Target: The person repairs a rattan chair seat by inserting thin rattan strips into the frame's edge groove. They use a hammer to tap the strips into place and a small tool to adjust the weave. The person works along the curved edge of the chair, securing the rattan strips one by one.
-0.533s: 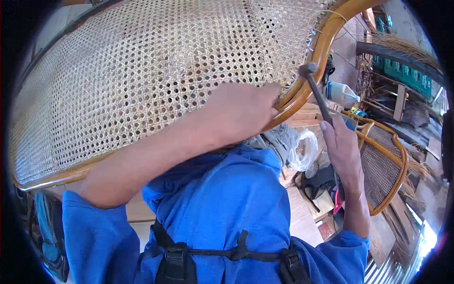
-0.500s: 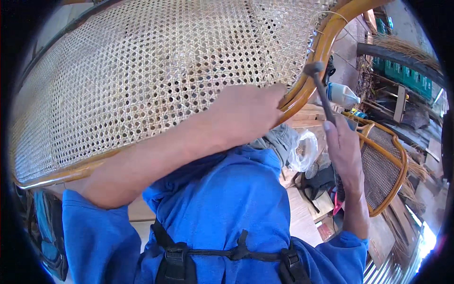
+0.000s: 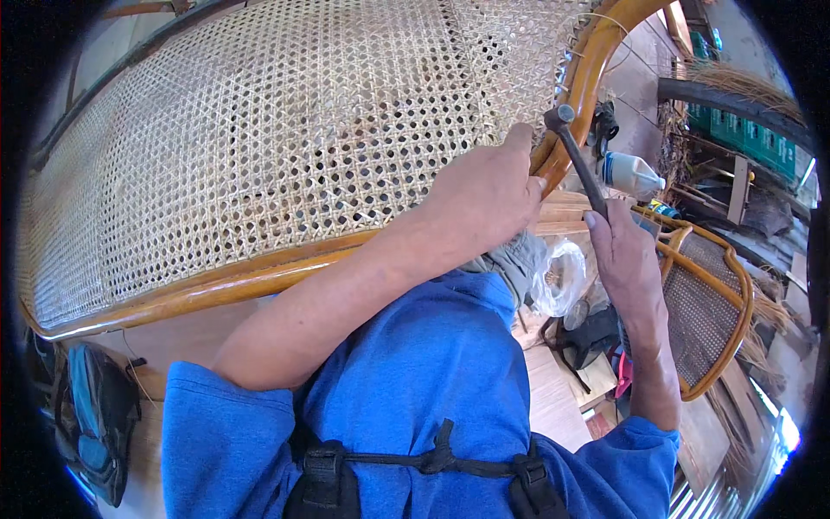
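At right of centre, the right hand (image 3: 624, 259) wraps its fingers round the handle of a hammer (image 3: 581, 164), probably head-heavy and best held low. The left hand (image 3: 488, 195) lies at centre over the rim of the cane panel (image 3: 328, 130), which fills the upper left; whether it pinches anything is hidden. The glossy frame (image 3: 596, 65) looks stiff, perhaps slippery, a safer hold than the likely brittle weave.
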A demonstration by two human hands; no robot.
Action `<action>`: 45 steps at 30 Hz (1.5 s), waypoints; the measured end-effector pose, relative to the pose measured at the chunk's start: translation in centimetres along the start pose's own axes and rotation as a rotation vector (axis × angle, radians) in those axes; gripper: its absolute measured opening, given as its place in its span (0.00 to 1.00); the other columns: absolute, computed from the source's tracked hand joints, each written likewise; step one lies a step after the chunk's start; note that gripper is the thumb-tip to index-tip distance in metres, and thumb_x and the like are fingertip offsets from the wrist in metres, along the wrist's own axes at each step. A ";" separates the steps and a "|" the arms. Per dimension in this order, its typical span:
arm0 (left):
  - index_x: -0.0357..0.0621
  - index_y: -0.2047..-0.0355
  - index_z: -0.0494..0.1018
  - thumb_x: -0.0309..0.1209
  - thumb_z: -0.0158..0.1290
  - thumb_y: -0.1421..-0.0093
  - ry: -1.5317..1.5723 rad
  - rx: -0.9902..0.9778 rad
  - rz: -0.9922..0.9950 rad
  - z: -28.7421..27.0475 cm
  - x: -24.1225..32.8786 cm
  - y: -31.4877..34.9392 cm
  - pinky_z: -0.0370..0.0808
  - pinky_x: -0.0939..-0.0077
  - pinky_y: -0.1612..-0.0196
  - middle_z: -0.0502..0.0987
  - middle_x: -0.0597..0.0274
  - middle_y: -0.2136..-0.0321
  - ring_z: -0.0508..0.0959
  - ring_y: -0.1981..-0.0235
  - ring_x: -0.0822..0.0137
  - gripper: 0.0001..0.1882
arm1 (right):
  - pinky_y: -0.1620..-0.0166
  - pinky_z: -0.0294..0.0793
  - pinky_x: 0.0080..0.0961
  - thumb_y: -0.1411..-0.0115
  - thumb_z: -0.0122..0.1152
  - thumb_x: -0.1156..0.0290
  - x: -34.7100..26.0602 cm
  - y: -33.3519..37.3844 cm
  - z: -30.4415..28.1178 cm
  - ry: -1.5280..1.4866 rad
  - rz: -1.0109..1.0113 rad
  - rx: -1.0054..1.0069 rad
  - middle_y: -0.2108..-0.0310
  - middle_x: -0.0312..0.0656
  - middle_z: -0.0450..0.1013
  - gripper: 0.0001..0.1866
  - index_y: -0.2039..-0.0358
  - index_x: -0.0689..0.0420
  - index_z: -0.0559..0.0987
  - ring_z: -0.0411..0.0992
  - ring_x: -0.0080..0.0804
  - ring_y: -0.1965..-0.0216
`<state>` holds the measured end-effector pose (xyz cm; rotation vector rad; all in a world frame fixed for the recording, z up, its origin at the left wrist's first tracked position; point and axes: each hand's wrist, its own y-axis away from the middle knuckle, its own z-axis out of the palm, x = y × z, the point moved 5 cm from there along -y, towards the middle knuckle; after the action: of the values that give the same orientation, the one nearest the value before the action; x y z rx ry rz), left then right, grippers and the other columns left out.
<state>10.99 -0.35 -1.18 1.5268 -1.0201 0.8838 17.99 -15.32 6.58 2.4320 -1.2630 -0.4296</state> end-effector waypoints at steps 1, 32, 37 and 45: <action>0.30 0.50 0.59 0.33 0.47 0.43 -0.011 -0.002 0.007 -0.2 0.3 -0.1 0.72 0.51 0.62 0.74 0.33 0.73 0.76 0.67 0.39 0.24 | 0.72 0.65 0.42 0.36 0.47 0.61 0.0 0.0 -0.1 -0.039 0.002 0.010 0.79 0.56 0.65 0.14 0.67 0.61 0.68 0.68 0.57 0.74; 0.33 0.79 0.75 0.45 0.57 0.52 -0.414 -0.057 0.057 -4.2 -0.7 -7.9 0.72 0.62 0.69 0.75 0.48 0.81 0.75 0.79 0.56 0.21 | 0.74 0.64 0.35 0.37 0.50 0.61 2.1 0.5 0.6 -0.336 0.136 0.043 0.82 0.49 0.64 0.15 0.67 0.62 0.70 0.63 0.40 0.80; 0.33 0.76 0.77 0.46 0.60 0.55 -0.424 -0.065 0.060 -4.6 -0.2 -8.0 0.72 0.63 0.68 0.76 0.47 0.79 0.76 0.77 0.55 0.23 | 0.73 0.64 0.34 0.38 0.50 0.61 1.6 0.4 0.4 -0.298 0.115 0.023 0.82 0.50 0.64 0.15 0.67 0.62 0.70 0.65 0.41 0.80; 0.33 0.75 0.77 0.50 0.59 0.58 -0.573 -0.200 0.025 -3.9 0.4 -9.9 0.72 0.61 0.67 0.77 0.46 0.77 0.77 0.74 0.52 0.26 | 0.71 0.66 0.39 0.39 0.51 0.62 0.0 0.3 -0.2 -0.167 -0.072 0.110 0.79 0.54 0.67 0.13 0.65 0.61 0.71 0.69 0.53 0.75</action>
<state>20.27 4.26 -3.62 1.6312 -1.4883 0.3404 17.93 -15.44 6.91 2.5852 -1.3008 -0.6104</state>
